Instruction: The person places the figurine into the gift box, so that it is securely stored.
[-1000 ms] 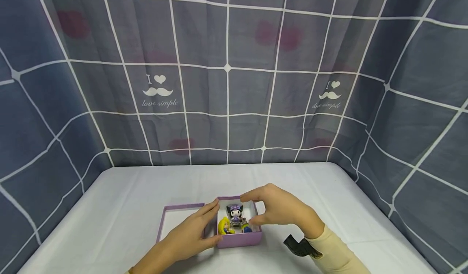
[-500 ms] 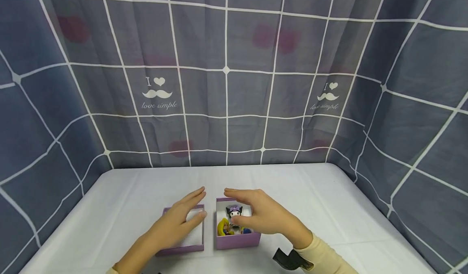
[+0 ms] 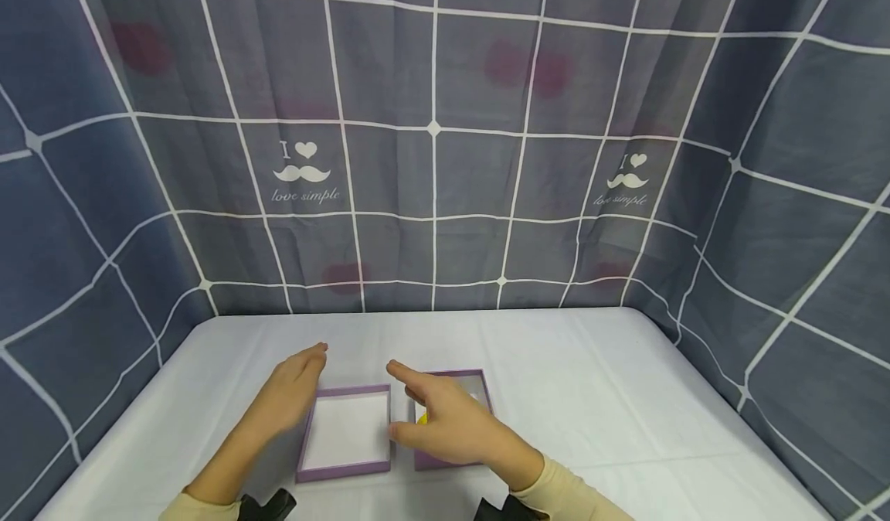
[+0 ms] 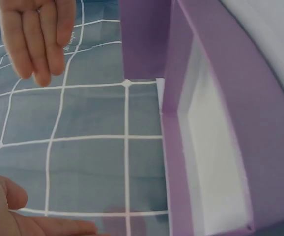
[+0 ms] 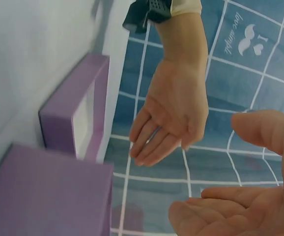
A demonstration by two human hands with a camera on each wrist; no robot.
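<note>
A shallow purple box lid [image 3: 343, 473], white inside, lies hollow side up on the table. Just past its left edge hovers my left hand [image 3: 283, 397], fingers straight and holding nothing; the left wrist view shows a gap between that hand and the lid. To the lid's right is the deeper purple box [image 3: 489, 399]. My right hand [image 3: 455, 422] hangs above this box, fingers extended and thumb apart, its grasp empty. It covers most of the box's inside, so only a bit of a yellow figure [image 3: 422, 419] shows.
A white cloth covers the table [image 3: 577, 397]. Grey-blue curtains [image 3: 389, 158] with white grid lines enclose the back and both sides. A black strap [image 3: 267, 505] is on the left wrist, and another black strap [image 3: 507, 510] on the right.
The left hand has left the box's left side and moved left across the lid to its far side. The right hand has shifted left from the box's right edge, now hiding the figures.
</note>
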